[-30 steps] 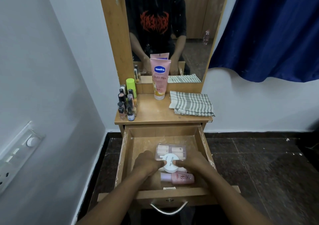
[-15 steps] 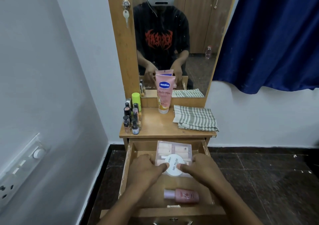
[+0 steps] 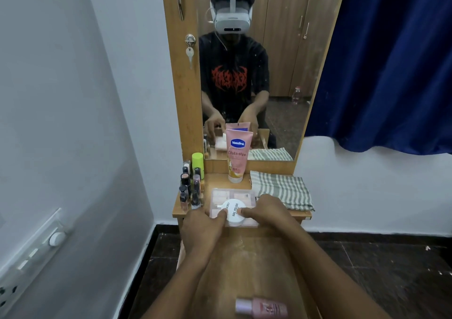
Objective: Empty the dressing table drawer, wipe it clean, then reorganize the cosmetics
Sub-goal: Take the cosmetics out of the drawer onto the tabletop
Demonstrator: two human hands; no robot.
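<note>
Clear plastic case [image 3: 232, 194] of pale pink items, with a round white tub [image 3: 234, 211] marked "NAIL POLISH" lying on its lid: at the front edge of the counter [image 3: 218, 180], middle, its near side overhanging the open drawer [image 3: 247, 257]; whether it rests on the wood or is held just above it cannot be told. Left hand [image 3: 204, 223]: fingers curled round the case's left side, thumb pressed on the tub's left rim. Right hand [image 3: 267, 211]: fingers curled round the case's right side, thumb laid on top of the tub. Pink bottle [image 3: 261, 307] with a pale cap: lying on its side in the drawer, near the front, blurred. Cluster of small nail polish bottles [image 3: 189, 191]: upright, left edge of the counter, with a green-capped bottle [image 3: 197, 161] at the back left corner. Pink lotion tube [image 3: 237, 154], standing cap down: back edge, centre, against the mirror [image 3: 281, 61]. Folded grey-and-white striped cloth [image 3: 281, 189]: right side of the counter, just beside the right hand. Key [image 3: 189, 53]: hanging from a lock on the mirror's wooden frame. Blue curtain [image 3: 391, 61]: upper right. White switch panel [image 3: 31, 252]: on the left wall.
</note>
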